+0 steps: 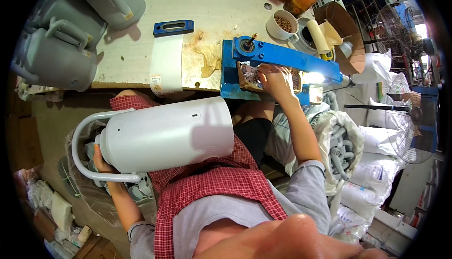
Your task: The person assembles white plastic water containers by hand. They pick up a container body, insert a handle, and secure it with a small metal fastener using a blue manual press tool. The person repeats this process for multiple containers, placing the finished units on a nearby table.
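Observation:
A light grey jug body (169,134) with a curved handle lies on its side across my lap, its wide end to the right. Its narrower neck end rests in my left hand (103,162), whose fingers are partly hidden behind it. My right hand (278,81) reaches into a small cardboard box (248,85) of small metal pieces, fingertips bent together among them. Whatever they pinch is too small to make out. This box sits on a blue bench press (287,56), beside a bright lamp (312,77).
Several grey jugs (61,59) stand at the table's left. A blue bar-shaped tool (173,28) lies by a white strip (166,66). Behind the press is a white mug (282,26) of small brass-coloured pieces. A sack of grey handles (340,150) stands at my right, near a fan (405,132).

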`<move>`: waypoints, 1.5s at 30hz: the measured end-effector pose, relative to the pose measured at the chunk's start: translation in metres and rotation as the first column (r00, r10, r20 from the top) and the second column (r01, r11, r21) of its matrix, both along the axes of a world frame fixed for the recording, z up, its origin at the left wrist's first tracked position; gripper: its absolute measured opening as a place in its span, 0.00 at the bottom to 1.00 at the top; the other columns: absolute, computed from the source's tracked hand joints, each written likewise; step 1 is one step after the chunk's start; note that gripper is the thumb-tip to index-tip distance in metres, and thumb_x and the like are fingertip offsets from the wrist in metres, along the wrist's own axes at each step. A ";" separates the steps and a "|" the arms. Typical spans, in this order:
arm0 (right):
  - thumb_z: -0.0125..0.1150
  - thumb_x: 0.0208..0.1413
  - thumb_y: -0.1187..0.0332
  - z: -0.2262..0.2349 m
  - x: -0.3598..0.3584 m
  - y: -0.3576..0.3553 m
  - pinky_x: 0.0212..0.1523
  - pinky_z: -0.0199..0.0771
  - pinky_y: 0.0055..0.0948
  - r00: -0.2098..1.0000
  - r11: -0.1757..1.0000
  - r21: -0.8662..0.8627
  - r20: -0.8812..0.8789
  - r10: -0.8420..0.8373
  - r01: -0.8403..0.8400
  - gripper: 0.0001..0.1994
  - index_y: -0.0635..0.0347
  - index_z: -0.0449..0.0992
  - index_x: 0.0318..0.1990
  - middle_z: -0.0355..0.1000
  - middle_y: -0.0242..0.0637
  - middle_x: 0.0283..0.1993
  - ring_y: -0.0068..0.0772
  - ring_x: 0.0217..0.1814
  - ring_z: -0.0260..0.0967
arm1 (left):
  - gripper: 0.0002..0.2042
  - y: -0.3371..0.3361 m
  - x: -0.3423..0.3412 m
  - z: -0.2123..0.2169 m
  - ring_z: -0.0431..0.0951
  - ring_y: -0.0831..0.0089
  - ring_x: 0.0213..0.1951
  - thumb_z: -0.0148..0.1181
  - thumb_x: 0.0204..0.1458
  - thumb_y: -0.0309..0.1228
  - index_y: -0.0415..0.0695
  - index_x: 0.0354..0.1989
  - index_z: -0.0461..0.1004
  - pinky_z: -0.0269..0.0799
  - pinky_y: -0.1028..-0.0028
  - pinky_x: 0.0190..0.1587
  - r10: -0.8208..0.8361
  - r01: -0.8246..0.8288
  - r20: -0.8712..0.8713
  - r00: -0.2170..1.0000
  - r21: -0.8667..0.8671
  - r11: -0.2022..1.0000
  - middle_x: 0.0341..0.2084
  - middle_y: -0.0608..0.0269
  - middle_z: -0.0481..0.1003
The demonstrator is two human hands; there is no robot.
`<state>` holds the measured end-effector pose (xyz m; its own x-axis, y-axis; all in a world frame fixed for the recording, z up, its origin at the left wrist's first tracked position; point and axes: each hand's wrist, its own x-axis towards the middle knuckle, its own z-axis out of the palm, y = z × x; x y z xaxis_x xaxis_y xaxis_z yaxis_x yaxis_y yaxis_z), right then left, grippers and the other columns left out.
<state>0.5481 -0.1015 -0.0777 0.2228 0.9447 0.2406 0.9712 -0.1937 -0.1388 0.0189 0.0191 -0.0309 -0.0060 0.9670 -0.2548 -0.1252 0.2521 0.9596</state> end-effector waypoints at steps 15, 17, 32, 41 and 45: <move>0.69 0.40 0.81 0.133 -0.037 0.055 0.30 0.75 0.25 0.962 0.625 0.731 0.216 0.165 -0.272 0.12 0.60 0.82 0.36 0.79 0.36 0.38 0.32 0.31 0.76 | 0.23 0.045 0.043 0.010 0.76 0.67 0.50 0.50 0.61 0.49 0.43 0.53 0.73 0.72 0.68 0.53 0.239 -0.211 0.336 0.911 -0.118 0.970 0.49 0.59 0.76; 0.71 0.40 0.79 0.134 -0.031 0.060 0.29 0.73 0.25 0.951 0.651 0.694 0.246 0.185 -0.306 0.13 0.58 0.82 0.37 0.78 0.34 0.39 0.31 0.30 0.74 | 0.23 0.048 0.044 0.002 0.76 0.67 0.50 0.50 0.61 0.49 0.43 0.53 0.73 0.72 0.68 0.53 0.180 -0.164 0.344 0.922 -0.077 0.983 0.49 0.59 0.76; 0.70 0.47 0.74 0.097 -0.058 -0.015 0.40 0.72 0.30 0.774 0.817 0.523 -0.612 0.164 0.241 0.12 0.70 0.76 0.38 0.75 0.44 0.33 0.38 0.36 0.73 | 0.22 0.098 0.133 0.000 0.79 0.68 0.43 0.45 0.63 0.49 0.42 0.50 0.73 0.77 0.68 0.47 -0.055 0.008 0.276 0.960 0.169 0.986 0.42 0.59 0.77; 0.58 0.62 0.73 0.031 0.006 -0.095 0.48 0.69 0.21 0.382 0.470 0.457 -0.889 0.251 0.755 0.15 0.69 0.70 0.54 0.72 0.35 0.47 0.25 0.48 0.69 | 0.24 0.063 0.275 -0.027 0.67 0.79 0.25 0.62 0.54 0.53 0.41 0.24 0.73 0.65 0.78 0.29 -0.517 0.393 0.199 0.833 0.445 0.805 0.22 0.68 0.72; 0.57 0.63 0.73 0.026 0.022 -0.110 0.49 0.70 0.21 0.367 0.453 0.467 -0.882 0.296 0.759 0.15 0.69 0.69 0.55 0.71 0.34 0.47 0.24 0.48 0.69 | 0.26 0.058 0.296 -0.030 0.70 0.73 0.33 0.62 0.52 0.55 0.38 0.27 0.75 0.66 0.71 0.41 -0.542 0.406 0.111 0.833 0.544 0.734 0.24 0.64 0.74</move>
<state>0.5698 -0.2119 -0.0516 0.9282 0.2917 0.2308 0.1342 0.3161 -0.9392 0.3145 0.0767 -0.0612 0.4831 0.8174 0.3138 -0.3633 -0.1389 0.9212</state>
